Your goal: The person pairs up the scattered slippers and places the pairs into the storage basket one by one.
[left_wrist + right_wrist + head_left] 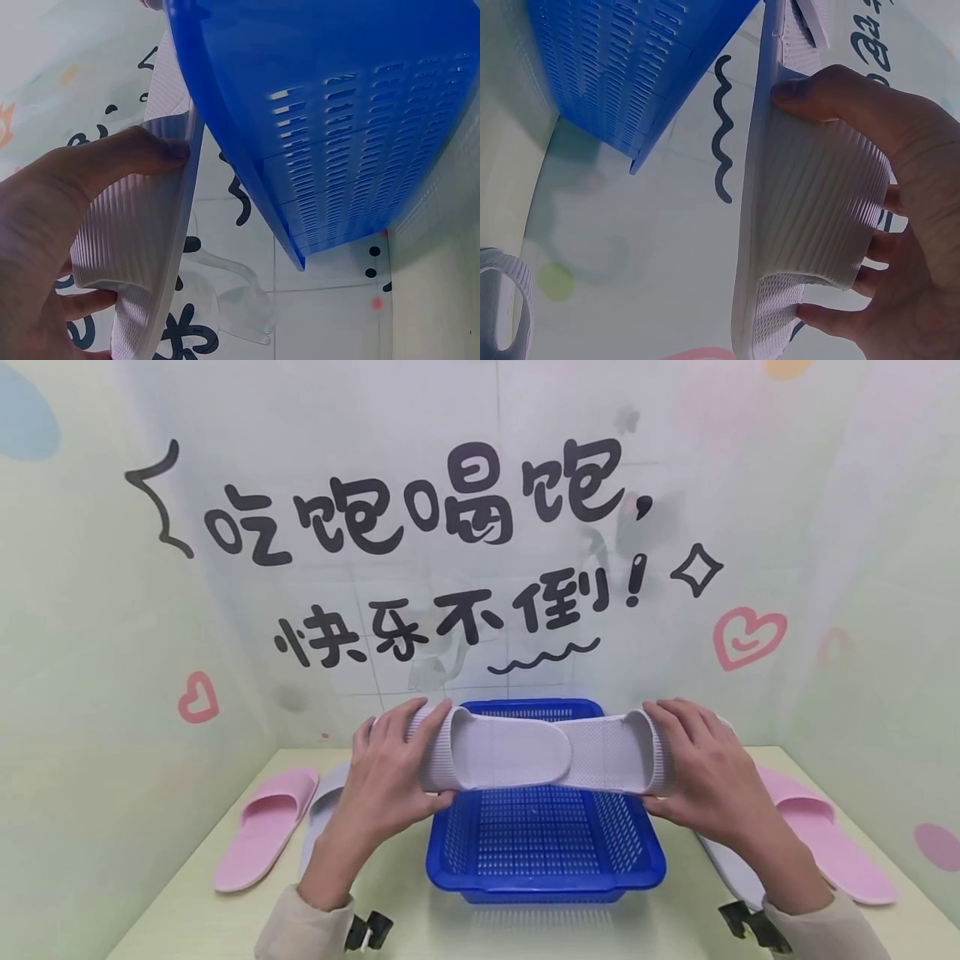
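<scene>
Left hand [393, 768] gripped left slipper [510, 752], right hand [708, 768] right slipper [603, 752], fingers curled, both overlapping end to end, left-to-right, over the basket [543, 883]!
</scene>
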Demonstrator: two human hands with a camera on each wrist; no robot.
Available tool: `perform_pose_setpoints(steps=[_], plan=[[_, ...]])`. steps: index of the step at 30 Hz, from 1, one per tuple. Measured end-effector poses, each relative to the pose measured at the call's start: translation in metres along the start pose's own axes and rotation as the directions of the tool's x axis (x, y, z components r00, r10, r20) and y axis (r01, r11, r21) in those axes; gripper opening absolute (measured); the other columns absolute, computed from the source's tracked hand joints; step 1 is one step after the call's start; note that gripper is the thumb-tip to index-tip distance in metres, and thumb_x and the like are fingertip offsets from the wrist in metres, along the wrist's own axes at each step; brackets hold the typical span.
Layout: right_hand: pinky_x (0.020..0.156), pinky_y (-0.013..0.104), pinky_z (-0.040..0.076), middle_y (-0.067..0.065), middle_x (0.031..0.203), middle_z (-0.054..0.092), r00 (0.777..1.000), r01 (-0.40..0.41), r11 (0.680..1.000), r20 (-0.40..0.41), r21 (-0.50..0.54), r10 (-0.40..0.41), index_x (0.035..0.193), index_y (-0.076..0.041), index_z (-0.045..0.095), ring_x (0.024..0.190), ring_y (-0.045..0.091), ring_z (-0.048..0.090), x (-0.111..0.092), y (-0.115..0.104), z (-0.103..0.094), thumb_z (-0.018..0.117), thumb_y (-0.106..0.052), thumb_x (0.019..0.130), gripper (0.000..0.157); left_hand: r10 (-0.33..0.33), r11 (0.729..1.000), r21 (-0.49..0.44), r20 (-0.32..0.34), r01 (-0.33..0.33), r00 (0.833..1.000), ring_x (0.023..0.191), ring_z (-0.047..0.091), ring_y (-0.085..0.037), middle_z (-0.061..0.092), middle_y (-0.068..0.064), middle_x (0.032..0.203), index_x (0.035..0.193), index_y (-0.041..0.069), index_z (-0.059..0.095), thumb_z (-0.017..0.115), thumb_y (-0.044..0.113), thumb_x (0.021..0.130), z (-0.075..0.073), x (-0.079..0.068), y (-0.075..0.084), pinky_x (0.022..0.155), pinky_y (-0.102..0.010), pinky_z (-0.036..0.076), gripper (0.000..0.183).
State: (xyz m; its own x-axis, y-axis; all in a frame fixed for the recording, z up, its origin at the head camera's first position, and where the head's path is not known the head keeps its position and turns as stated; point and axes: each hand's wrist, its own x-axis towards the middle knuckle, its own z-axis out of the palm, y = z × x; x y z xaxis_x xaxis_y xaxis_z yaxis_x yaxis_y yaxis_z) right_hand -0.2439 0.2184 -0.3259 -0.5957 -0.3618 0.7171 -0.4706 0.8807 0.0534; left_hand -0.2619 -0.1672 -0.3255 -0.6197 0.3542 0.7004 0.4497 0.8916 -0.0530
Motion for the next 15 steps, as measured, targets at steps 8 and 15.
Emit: perform_pose_setpoints(steps=[8,15], plan=[[0.091,0.057,0.047,0.015,0.132,0.052,1.0,0.021,1.0,-0.005,-0.004,-0.021,0.136,-0.007,0.048,0.122,0.034,0.045,0.0001,0.0022,0.0012,0.092,-0.044,0.04,0.112,-0.002,1.0,0.016,0.012,0.001,1.0,0.128,0.043,-0.028,0.042,-0.008,0.144,0.149,0.034,0.032,0.084,0.057,0.05,0.0015,0.0002,0.0009,0.101,-0.064,0.032,0.114],[0.089,0.057,0.049,0.015,0.133,0.051,1.0,0.002,1.0,0.006,-0.006,-0.002,0.137,-0.007,0.047,0.122,0.035,0.045,-0.0004,0.0002,0.0014,0.091,-0.045,0.041,0.112,0.004,1.0,0.017,-0.004,-0.004,1.0,0.127,0.044,-0.028,0.044,-0.009,0.143,0.148,0.034,0.033,0.084,0.056,0.05,0.0018,-0.0002,0.001,0.1,-0.062,0.034,0.113]])
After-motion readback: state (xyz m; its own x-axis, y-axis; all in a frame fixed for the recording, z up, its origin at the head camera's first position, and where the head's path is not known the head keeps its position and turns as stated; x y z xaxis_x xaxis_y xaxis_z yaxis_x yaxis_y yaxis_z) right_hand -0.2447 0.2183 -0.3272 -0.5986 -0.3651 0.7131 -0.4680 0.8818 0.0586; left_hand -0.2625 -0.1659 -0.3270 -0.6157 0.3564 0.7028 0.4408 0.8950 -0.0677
